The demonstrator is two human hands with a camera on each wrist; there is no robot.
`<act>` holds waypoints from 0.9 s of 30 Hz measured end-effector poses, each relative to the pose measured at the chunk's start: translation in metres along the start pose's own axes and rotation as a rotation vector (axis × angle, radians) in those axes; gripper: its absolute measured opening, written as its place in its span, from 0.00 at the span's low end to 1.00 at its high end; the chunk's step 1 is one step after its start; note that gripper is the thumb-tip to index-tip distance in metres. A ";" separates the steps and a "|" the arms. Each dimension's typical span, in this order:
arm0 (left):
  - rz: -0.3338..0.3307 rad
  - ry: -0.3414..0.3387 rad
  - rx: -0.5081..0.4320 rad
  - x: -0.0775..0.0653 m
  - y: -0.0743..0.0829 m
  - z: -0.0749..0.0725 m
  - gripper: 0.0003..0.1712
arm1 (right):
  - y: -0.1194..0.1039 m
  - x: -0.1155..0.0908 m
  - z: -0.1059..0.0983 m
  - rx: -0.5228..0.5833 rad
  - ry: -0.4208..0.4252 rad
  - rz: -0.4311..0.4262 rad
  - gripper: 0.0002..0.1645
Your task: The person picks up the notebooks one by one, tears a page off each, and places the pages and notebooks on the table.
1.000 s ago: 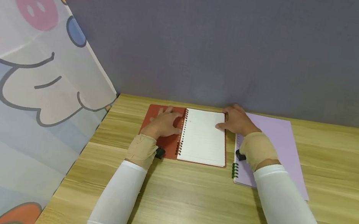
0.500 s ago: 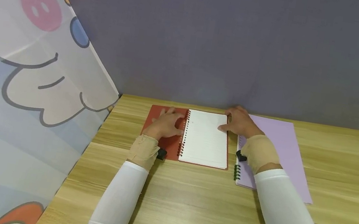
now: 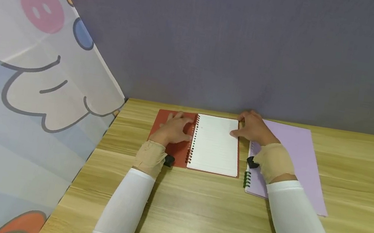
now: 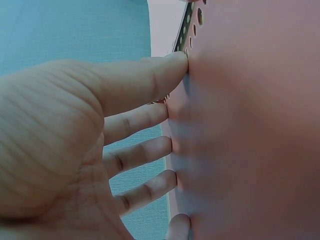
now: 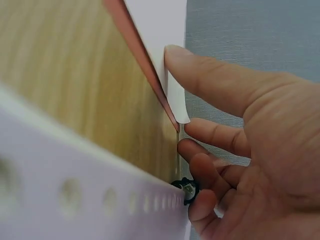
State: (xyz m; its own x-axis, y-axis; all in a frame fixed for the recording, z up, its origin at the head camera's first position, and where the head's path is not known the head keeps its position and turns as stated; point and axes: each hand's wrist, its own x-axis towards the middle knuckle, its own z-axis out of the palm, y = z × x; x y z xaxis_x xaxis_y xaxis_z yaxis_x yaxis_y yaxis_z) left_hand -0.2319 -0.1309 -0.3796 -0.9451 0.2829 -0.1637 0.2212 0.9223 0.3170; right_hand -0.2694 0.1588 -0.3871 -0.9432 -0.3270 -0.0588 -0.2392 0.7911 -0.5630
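A red spiral notebook (image 3: 216, 145) lies unfolded on the table, its red cover (image 3: 178, 151) flipped to the left and a lined white page showing. My left hand (image 3: 171, 129) rests on that cover beside the coil, fingers spread and the fingertips touching it in the left wrist view. At the page's far right corner, my right hand (image 3: 252, 127) has its thumb on the white page (image 5: 155, 22) and its index finger at the edge. The page corner bends slightly up between them. The other right fingers curl loosely.
A lilac spiral notebook (image 3: 294, 160) with a green coil lies under my right wrist, to the right of the red one. A grey panel (image 3: 236, 51) stands along the table's far edge. A cartoon-printed panel (image 3: 23, 140) borders the left side.
The head view shifts slightly, so the notebooks appear a little further right. Both hands stay in nearly the same places on the red notebook.
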 end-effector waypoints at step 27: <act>0.008 0.004 -0.022 0.004 0.004 0.001 0.36 | 0.012 0.006 0.006 0.122 0.082 -0.033 0.21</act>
State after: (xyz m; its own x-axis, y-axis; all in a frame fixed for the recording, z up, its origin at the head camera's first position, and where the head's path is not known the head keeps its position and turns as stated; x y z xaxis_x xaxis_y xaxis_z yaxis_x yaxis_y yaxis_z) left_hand -0.2343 -0.1262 -0.3797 -0.9443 0.2891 -0.1573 0.2233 0.9140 0.3388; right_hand -0.2766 0.1628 -0.3988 -0.9522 -0.3044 0.0258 -0.2450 0.7103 -0.6599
